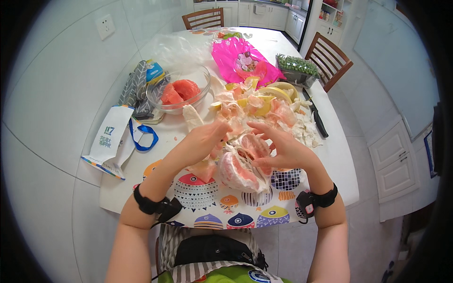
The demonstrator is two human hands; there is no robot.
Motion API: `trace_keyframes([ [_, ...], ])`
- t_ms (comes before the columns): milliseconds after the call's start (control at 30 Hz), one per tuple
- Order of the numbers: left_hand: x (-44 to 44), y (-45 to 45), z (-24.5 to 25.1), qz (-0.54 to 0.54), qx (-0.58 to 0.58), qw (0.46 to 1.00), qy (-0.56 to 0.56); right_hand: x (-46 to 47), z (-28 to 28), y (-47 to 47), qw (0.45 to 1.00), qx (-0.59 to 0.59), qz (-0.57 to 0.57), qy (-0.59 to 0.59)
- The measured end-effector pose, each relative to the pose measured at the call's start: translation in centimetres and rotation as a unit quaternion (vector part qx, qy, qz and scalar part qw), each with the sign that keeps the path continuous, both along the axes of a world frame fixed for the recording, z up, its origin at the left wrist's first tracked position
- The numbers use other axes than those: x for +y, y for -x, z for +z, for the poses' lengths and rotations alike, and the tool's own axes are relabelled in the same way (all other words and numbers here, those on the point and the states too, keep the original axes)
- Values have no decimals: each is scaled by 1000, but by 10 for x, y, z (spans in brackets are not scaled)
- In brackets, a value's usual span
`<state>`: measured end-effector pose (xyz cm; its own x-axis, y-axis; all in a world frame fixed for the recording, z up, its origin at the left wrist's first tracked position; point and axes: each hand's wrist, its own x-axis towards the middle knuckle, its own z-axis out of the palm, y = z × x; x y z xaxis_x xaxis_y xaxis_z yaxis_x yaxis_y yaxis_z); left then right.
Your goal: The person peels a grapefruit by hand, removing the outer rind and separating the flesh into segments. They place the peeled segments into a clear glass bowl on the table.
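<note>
A peeled pomelo (238, 173), split open with pink flesh and white pith showing, lies on the fish-patterned table mat in front of me. My right hand (285, 146) is at its right side, fingers spread, the thumb over the fruit's edge. At the pomelo's upper left is my left hand (208, 139), its back towards me and its fingertips partly hidden, so what it may hold does not show. A piece of pink membrane (204, 170) lies below the left hand. Beyond both hands spreads a heap of membranes and yellow rind (262, 106).
Pink pomelo flesh (182, 92) fills part of a glass bowl (207, 83) at left. A black-handled knife (318, 122) lies right, near a pack of green produce (297, 67). Farther off is a pink plastic bag (230, 53); a white paper bag (109, 138) lies left.
</note>
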<state>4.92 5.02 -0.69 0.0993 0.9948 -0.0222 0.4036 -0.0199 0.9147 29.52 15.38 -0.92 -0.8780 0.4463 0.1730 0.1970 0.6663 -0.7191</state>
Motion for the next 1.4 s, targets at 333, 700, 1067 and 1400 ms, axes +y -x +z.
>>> trace_keyframes([
  [333, -29, -20, -1, -24, -10, 990, 137, -5, -15, 4, 990, -41, -44, 125],
  [700, -20, -29, -11, 15, 96, 976, -195, -4, -22, 9, 952, 205, -95, -208],
  [1067, -3, -14, -27, -49, -264, 962, 48, -14, -11, 14, 798, 206, 75, -562],
  [1400, -19, -30, -24, 29, -295, 954, 34, -26, 9, -3, 981, 179, -69, 11],
])
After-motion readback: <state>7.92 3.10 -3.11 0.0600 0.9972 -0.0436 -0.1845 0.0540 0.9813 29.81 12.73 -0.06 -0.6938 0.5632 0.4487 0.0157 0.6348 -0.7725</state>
